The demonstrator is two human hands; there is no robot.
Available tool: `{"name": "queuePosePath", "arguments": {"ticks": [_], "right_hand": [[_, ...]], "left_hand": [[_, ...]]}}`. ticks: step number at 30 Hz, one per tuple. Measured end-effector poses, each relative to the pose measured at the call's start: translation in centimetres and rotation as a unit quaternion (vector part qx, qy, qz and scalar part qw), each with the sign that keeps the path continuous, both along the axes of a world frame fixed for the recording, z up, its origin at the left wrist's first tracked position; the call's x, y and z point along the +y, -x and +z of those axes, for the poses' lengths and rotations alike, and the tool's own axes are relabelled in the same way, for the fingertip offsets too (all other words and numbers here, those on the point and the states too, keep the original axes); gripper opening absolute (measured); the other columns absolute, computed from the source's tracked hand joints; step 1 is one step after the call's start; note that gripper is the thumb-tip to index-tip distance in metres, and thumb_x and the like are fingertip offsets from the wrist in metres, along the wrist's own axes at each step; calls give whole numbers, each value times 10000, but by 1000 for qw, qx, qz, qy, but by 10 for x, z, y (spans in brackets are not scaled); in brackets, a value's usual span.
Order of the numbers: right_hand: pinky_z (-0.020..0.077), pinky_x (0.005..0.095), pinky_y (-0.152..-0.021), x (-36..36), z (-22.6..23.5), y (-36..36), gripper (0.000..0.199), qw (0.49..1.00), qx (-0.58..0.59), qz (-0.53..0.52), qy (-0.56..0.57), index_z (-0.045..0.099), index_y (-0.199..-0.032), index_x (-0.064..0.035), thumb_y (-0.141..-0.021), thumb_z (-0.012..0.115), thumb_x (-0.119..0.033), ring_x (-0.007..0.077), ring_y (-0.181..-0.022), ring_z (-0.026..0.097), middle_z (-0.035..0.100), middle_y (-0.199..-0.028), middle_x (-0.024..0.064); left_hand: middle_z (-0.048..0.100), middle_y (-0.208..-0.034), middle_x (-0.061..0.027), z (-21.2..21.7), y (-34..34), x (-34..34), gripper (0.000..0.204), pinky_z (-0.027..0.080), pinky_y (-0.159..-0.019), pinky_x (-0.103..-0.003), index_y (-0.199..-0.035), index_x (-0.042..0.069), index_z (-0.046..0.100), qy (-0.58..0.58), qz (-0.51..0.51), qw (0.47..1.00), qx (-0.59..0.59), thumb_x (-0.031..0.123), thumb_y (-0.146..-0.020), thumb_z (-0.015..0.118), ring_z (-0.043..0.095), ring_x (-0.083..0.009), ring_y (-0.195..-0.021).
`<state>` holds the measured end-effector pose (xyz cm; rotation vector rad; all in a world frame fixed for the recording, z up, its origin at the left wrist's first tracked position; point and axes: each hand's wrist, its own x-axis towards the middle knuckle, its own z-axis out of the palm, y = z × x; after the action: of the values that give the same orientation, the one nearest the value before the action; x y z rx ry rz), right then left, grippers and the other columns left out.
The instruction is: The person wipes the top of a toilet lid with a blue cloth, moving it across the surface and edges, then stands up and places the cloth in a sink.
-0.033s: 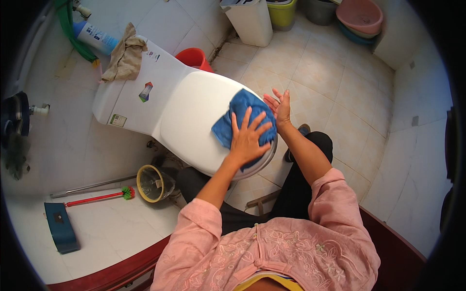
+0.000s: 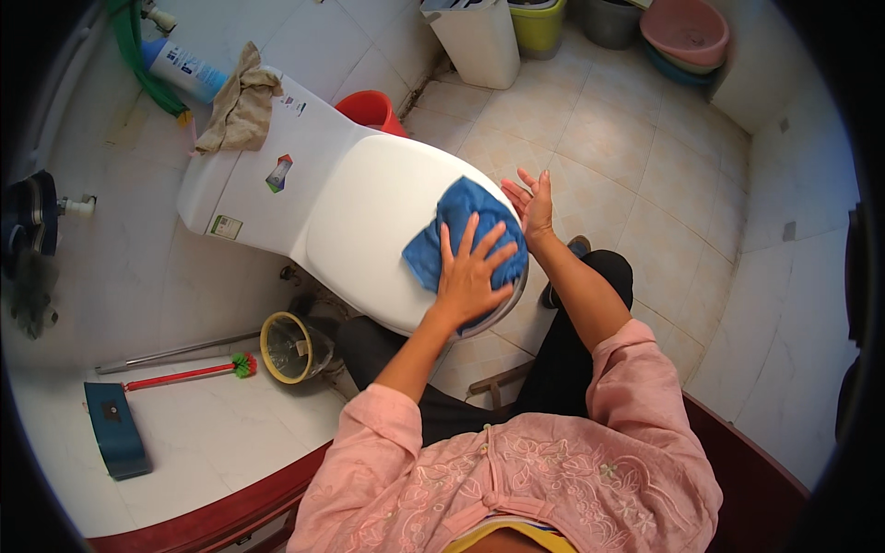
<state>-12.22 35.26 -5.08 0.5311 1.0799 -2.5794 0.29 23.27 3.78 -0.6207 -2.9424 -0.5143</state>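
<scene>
The left hand point(image 2: 470, 272) lay flat, fingers spread, pressing the blue cloth point(image 2: 461, 230) onto the closed toilet lid point(image 2: 369, 212), with most of the cloth just beyond the fingertips. The right hand point(image 2: 533, 205) stood open at the lid's edge, just beside the cloth, holding nothing

Red bucket point(image 2: 371, 109), pink basins point(image 2: 687, 29), brush point(image 2: 189, 372)
</scene>
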Motion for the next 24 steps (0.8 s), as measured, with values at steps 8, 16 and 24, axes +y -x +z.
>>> {"name": "queuePosePath", "arguments": {"ticks": [8, 16, 24], "right_hand": [[346, 331, -1037, -4, 0, -3, 601, 991, 54, 34, -115, 491, -1311, -23, -920, 501, -480, 218, -1181, 513, 577, -1250, 132], [384, 252, -924, -13, 23, -17, 415, 937, 126, 90, -313, 598, -1196, -7, -934, 554, -326, 132, -1029, 534, 622, -1093, 55], [430, 245, -845, -11, 9, -11, 354, 946, 116, 77, -292, 629, -1163, -35, -920, 577, -287, 121, -942, 558, 641, -1036, 52]], "left_hand": [[338, -1485, -11, 1, -80, -67, 695, 33, -1114, -634, -1315, 303, 495, 40, 82, 995, -47, 340, -663, 737, 169, -320, -1423], [308, -1511, -8, -6, 14, -159, 631, -15, -1085, -652, -1346, 302, 474, 15, 240, 970, -18, 344, -739, 641, 156, -325, -1430], [302, -1517, -23, -19, 131, -184, 609, -7, -1063, -686, -1374, 330, 448, 46, 320, 945, -48, 489, -799, 573, 159, -321, -1429]]}}
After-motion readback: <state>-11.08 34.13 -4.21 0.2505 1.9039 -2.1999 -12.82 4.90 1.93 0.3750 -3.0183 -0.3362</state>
